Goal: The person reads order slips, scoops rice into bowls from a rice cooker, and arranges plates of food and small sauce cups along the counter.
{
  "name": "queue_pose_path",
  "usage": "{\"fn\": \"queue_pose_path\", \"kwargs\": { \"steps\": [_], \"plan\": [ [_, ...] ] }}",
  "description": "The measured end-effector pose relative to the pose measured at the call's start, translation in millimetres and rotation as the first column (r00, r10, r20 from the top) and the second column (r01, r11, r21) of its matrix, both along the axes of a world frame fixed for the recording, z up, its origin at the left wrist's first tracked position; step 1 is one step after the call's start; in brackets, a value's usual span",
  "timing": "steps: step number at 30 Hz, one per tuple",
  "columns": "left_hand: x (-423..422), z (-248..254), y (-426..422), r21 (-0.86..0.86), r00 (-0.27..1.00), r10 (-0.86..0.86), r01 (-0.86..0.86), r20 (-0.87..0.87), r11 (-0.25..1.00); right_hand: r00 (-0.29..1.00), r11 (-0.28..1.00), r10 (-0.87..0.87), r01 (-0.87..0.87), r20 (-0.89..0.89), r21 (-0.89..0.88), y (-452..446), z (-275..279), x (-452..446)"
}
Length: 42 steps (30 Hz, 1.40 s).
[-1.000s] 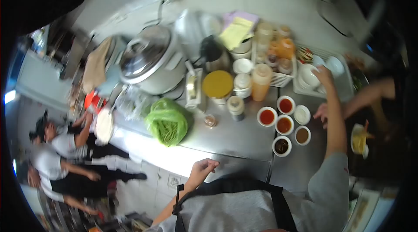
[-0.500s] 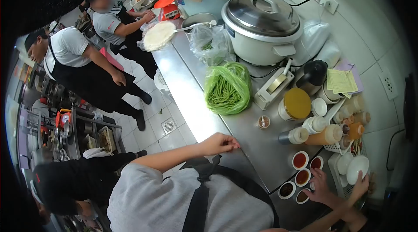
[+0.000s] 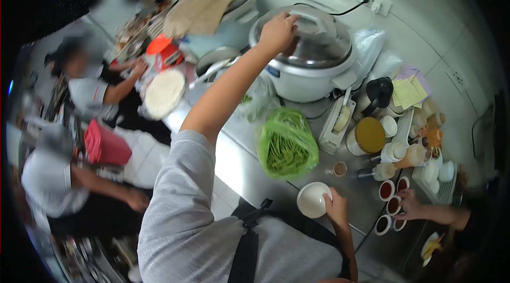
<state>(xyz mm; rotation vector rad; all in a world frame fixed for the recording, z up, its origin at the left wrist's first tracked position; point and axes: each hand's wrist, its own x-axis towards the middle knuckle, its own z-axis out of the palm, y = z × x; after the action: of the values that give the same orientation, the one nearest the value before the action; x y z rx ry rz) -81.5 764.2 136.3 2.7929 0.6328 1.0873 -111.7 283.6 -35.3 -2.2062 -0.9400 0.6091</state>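
Observation:
My left hand (image 3: 280, 33) is at the left end of the handle on the rice cooker's metal lid (image 3: 313, 46). Its fingers curve downward; blur and the back of the hand hide whether they grip the handle. The lid sits on the white rice cooker (image 3: 303, 81). My right hand (image 3: 336, 204) holds a white bowl (image 3: 311, 200) by its right rim, over the steel counter. Just beyond the bowl are a green plastic bag of green beans (image 3: 287, 147) and a small cup of brown powder (image 3: 338, 169).
At right, another person's hand (image 3: 409, 204) touches small cups of dark sauce (image 3: 387, 190). Squeeze bottles (image 3: 411, 155) and a yellow-lidded tub (image 3: 366, 137) stand behind. Two co-workers are at left, near a red bin (image 3: 105, 144). A power cord (image 3: 350, 11) runs to the wall.
My left hand has moved from the counter's front edge up to the cooker lid. My right hand has brought the white bowl leftward from the sauces. The view has shifted.

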Motion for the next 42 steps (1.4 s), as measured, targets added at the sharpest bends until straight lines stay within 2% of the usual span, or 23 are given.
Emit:
{"fn": "queue_pose_path", "kwargs": {
  "steps": [1, 2, 5, 8, 9, 12, 14, 15, 16, 17, 19, 22, 25, 31, 33, 34, 36, 37, 38, 39, 40, 41, 42],
  "plan": [
    [18, -5, 26, 0.063, 1.0, -0.015, 0.015, 0.004, 0.998, 0.999, 1.0, -0.03, 0.03, 0.024, -0.005, 16, -4, -15],
    [32, -6, 44, 0.136, 0.999, -0.035, 0.038, -0.031, 0.99, 0.985, 0.989, -0.101, 0.083, -0.143, -0.122, 32, 14, -28],
    [59, -9, 87, 0.01, 0.94, -0.286, 0.292, -0.186, 0.956, 0.956, 0.986, -0.155, 0.166, -0.25, 0.021, 74, 35, -59],
    [57, -4, 107, 0.122, 0.9, -0.341, 0.383, -0.273, 0.915, 0.872, 0.92, -0.136, 0.287, -0.47, 0.266, 157, 54, -90],
    [59, 9, 109, 0.148, 0.894, -0.353, 0.402, -0.276, 0.904, 0.921, 0.923, -0.104, 0.23, -0.376, 0.308, 185, 50, -96],
    [32, 59, 137, 0.25, 0.936, -0.303, 0.34, -0.177, 0.907, 0.987, 0.946, 0.0, 0.052, -0.16, 0.319, 262, 39, -107],
    [3, 97, 173, 0.369, 0.974, -0.115, 0.181, -0.194, 0.912, 0.939, 0.994, -0.014, 0.05, -0.343, 0.098, 298, 44, -115],
    [-6, 99, 214, 0.412, 0.986, -0.154, 0.164, -0.059, 0.896, 0.903, 0.999, -0.034, 0.033, -0.429, -0.009, 310, 44, -119],
    [-30, 115, 220, 0.185, 0.988, -0.154, 0.152, -0.007, 0.971, 0.944, 0.999, -0.01, 0.023, -0.328, 0.035, 316, 12, -125],
    [-56, 129, 233, 0.135, 0.99, -0.098, 0.111, -0.098, 0.985, 0.972, 1.0, -0.002, 0.008, -0.236, 0.027, 322, -17, -126],
    [-83, 118, 312, 0.445, 0.978, 0.163, -0.088, -0.133, 0.891, 0.998, 1.0, 0.021, -0.021, -0.054, -0.013, 326, -58, -130],
    [-114, 86, 386, 0.417, 0.942, 0.281, -0.186, -0.18, 0.89, 0.996, 0.991, -0.072, 0.066, -0.056, -0.115, 329, -75, -129],
    [-119, 68, 410, 0.385, 0.917, 0.331, -0.228, -0.224, 0.894, 0.998, 0.97, 0.01, -0.025, -0.062, -0.242, 338, -22, -118],
    [-97, 68, 409, 0.32, 0.938, 0.279, -0.205, -0.207, 0.925, 0.998, 0.987, 0.06, -0.054, 0.033, -0.15, 336, 74, -99],
    [-107, 82, 370, 0.234, 0.932, 0.262, -0.205, -0.249, 0.95, 0.997, 0.982, -0.013, 0.0, -0.072, -0.188, 344, 121, -86],
    [-115, 81, 359, 0.332, 0.97, 0.211, -0.161, -0.118, 0.929, 0.991, 0.977, -0.042, 0.015, -0.125, -0.211, 349, 141, -78],
    [-151, 64, 349, 0.403, 0.996, 0.03, -0.06, 0.081, 0.913, 0.992, 0.981, -0.125, 0.121, -0.02, -0.15, 358, 164, -63],
    [-185, 65, 297, 0.0, 0.999, -0.011, 0.011, -0.031, 1.0, 0.993, 0.99, -0.115, 0.116, 0.014, -0.086, 364, 169, -55],
    [-218, 55, 249, -0.407, 0.987, -0.079, 0.014, -0.143, 0.913, 0.992, 0.993, -0.112, 0.113, 0.049, -0.023, 370, 173, -49],
    [-248, 24, 222, -0.611, 0.918, -0.233, -0.013, -0.321, 0.791, 0.99, 0.993, -0.114, 0.111, 0.084, 0.041, 377, 173, -44],
    [-274, -4, 191, -0.586, 0.755, -0.629, 0.429, -0.185, 0.688, 0.992, 0.996, -0.042, 0.033, 0.12, 0.081, 390, 172, -42],
    [-292, -39, 159, -0.826, 0.615, -0.728, 0.213, -0.302, 0.522, 0.987, 0.992, 0.029, -0.048, 0.159, 0.118, 407, 172, -43],
    [-292, -45, 126, -0.849, 0.402, -0.767, -0.052, -0.499, 0.525, 0.974, 0.979, 0.103, -0.134, 0.199, 0.151, 425, 171, -45]
  ]
}}
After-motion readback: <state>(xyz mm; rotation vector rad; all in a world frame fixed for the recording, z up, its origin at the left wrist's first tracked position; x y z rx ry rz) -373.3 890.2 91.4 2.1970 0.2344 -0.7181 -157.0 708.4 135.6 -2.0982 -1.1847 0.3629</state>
